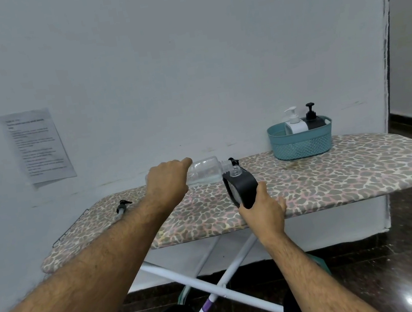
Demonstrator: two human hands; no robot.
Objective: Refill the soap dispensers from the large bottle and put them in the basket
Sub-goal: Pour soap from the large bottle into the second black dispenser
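And here's the pour: the large bottle (203, 170) is tipped almost flat over the ironing board (334, 172), its neck meeting the open mouth of the dark dispenser (242, 189), which leans back toward the person just above the board's near edge. To do this well, I'd say keep the two openings touching and raise the bottle's base only gently, since the little clear liquid showing lies low along the bottle's underside and a sudden tilt could send it over the dispenser's shoulder onto the cover. Tilting the dispenser a touch more upright as it fills looks wise too. The left hand (168, 181) is wrapped round the bottle's base end, fingers curled over the top, a firm full clasp. The right hand (261, 207) clasps the dispenser's lower end, thumb up its side; the fingers behind are hidden. Just behind the dispenser's mouth lies a black pump head (233, 162); another pump with its tube (123, 206) rests toward the board's left end. At the board's right, against the wall, the teal basket (302, 142) already holds a white dispenser (295, 123) and a black dispenser (313, 119), both upright.
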